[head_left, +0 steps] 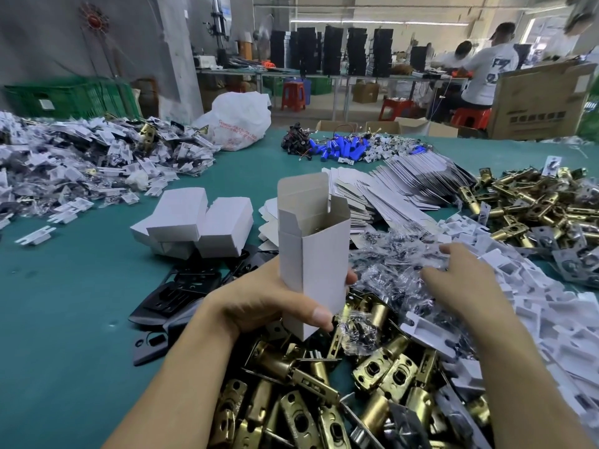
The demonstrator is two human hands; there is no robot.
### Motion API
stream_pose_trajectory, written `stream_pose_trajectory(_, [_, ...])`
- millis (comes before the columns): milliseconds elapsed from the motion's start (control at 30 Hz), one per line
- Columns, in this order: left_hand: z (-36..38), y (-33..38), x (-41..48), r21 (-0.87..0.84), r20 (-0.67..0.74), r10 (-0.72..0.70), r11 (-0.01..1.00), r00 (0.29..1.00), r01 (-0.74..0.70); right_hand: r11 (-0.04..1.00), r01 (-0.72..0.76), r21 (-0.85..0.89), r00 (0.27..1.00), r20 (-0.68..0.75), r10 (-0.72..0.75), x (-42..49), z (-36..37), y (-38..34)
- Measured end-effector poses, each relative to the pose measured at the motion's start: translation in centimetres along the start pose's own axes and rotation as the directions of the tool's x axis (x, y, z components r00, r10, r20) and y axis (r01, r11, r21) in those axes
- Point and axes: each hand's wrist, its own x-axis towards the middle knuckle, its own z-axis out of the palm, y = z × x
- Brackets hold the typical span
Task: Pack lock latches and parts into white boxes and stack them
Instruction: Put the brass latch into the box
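My left hand (275, 296) grips an upright white box (312, 247) near its bottom; the box's top flaps stand open. My right hand (460, 277) reaches into a heap of clear plastic bags of small dark parts (398, 264), fingers spread over them. Whether it holds a bag I cannot tell. Brass lock latches (324, 400) lie piled below both hands. Closed white boxes (194, 225) are stacked on the green table to the left of the open box. Black plates (181, 290) lie beside my left wrist.
Flat unfolded box blanks (398, 192) fan out behind the bags. White plastic inserts (551, 319) pile at the right, more brass latches (534, 209) at the far right. A heap of bagged parts (81, 157) fills the left. Blue cylinders (340, 149) and a white bag (240, 121) sit far back.
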Motion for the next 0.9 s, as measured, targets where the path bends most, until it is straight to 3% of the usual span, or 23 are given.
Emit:
stream_pose_trajectory(100, [0.0,-0.1,0.1,0.009,0.001,0.012,1.000,1.000,-0.012,1.000,0.006,-0.022,0.999,0.032,-0.006,0.0,-0.6,-0.2])
stream_pose_trajectory(233, [-0.1,-0.3,0.3,-0.021,-0.016,0.012,1.000,1.000,-0.013,0.982,0.144,-0.122,0.987,0.092,-0.134,-0.4,-2.2,-1.0])
stream_pose_trajectory(333, [-0.1,-0.3,0.3,-0.054,-0.029,0.007,0.999,1.000,-0.009,0.981,0.184,-0.053,0.927,0.342,-0.156,-1.6,-3.2,-2.0])
stream_pose_trajectory(433, [-0.1,-0.2,0.2,-0.055,-0.041,0.007,0.998,0.999,-0.009,0.974,0.175,-0.142,0.836,0.544,-0.071,-2.4,-3.4,-2.6])
stream_pose_trajectory(900, [-0.1,-0.1,0.2,-0.065,-0.023,-0.005,0.998,1.000,0.004,0.942,0.171,-0.288,0.851,0.525,0.006,-2.7,-2.8,-3.0])
